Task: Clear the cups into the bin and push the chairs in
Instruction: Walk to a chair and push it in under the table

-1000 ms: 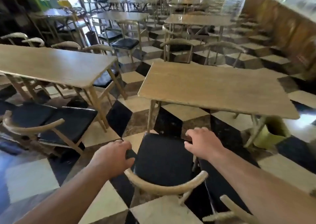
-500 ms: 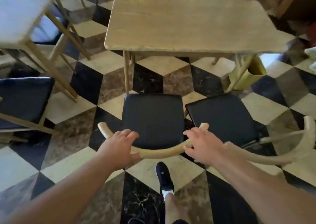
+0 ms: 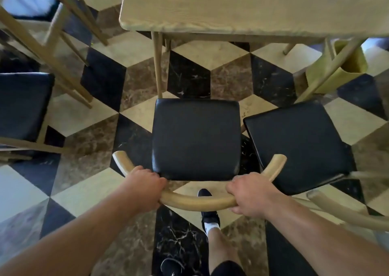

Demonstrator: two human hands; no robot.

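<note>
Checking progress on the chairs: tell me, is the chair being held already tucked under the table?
No: both the left hand and right hand grip the chair, whose whole seat sits clear of the table.

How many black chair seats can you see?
3. The middle seat is on the chair both hands hold. Another seat sits just right of it, and one is at the left edge. Others may be out of view.

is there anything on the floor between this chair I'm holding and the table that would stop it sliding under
Nothing visible on the floor. But the table leg stands just beyond the left front corner of the chair seat, close to its path; steer slightly right.
</note>
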